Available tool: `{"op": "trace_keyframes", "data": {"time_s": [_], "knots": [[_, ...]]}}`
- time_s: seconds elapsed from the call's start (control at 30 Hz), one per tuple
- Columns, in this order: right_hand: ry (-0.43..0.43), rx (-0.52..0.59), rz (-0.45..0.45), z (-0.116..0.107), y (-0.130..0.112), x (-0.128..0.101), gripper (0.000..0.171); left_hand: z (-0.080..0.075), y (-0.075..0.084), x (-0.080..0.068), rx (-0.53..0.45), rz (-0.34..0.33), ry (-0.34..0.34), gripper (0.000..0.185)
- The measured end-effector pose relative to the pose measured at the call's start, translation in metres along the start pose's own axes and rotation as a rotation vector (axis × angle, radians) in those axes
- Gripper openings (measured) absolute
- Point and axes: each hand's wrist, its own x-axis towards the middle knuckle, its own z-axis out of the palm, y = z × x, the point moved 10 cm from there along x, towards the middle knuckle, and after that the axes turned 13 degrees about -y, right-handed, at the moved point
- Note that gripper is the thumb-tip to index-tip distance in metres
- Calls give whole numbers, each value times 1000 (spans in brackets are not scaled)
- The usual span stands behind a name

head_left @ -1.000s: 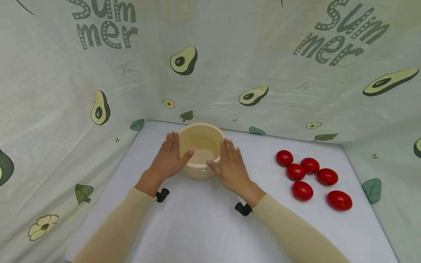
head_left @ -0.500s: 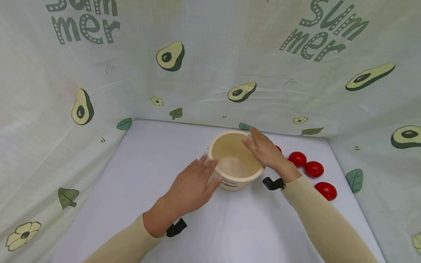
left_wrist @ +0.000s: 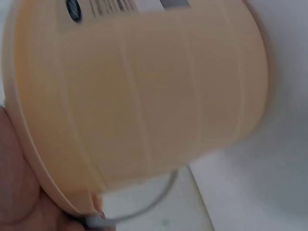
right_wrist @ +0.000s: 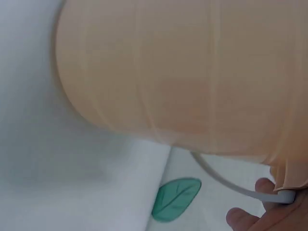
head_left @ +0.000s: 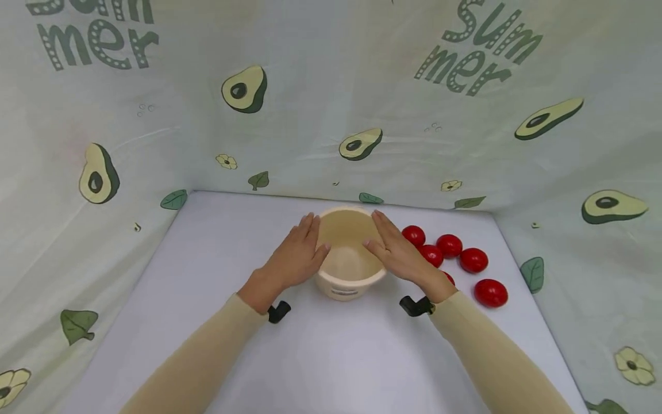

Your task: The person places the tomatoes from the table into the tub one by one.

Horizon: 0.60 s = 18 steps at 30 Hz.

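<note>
A beige plastic bucket (head_left: 343, 284) stands on the white table in the head view, its open mouth facing up and its visible inside bare. My left hand (head_left: 293, 253) lies along the left of its rim with straight fingers, thumb over the opening. On the opposite side my right hand (head_left: 405, 253) rests in the same way, fingers straight. The left wrist view shows the bucket's ribbed wall (left_wrist: 144, 101), a printed label (left_wrist: 115, 7) and part of the left hand at the rim. A thin grey bail handle (right_wrist: 236, 187) hangs behind the bucket near the right fingertips (right_wrist: 240, 219).
Several glossy red egg-shaped objects (head_left: 473, 260) lie to the right of the bucket, some partly hidden by the right hand and forearm. A cloth printed with avocados (head_left: 361, 144) rises behind and beside the white table (head_left: 331, 356).
The bucket has moved right over the table, close to the red objects, and turned somewhat. My left hand, which trailed at its lower left half a second ago, now lies farther forward along its side.
</note>
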Motion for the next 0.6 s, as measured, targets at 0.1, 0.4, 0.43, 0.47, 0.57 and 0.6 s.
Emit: {"op": "trace_keyframes", "data": {"time_s": [0.1,0.4,0.43,0.47,0.57,0.6], "knots": [[-29,-39,-37,6,-10,13,83,3,-4,-22,0,-93,57,77],[-3,-193,9,2,-31,11,78,-7,-27,-35,65,-136,15,80],[-1,-183,14,4,-30,10,78,-7,-29,-34,72,-135,2,81],[2,-180,18,5,-30,9,78,-7,-31,-33,81,-137,-11,81],[31,-276,33,9,-32,8,79,-6,-34,-33,107,-151,-41,86],[41,-319,40,10,-33,8,79,-6,-34,-34,117,-159,-44,87]]}}
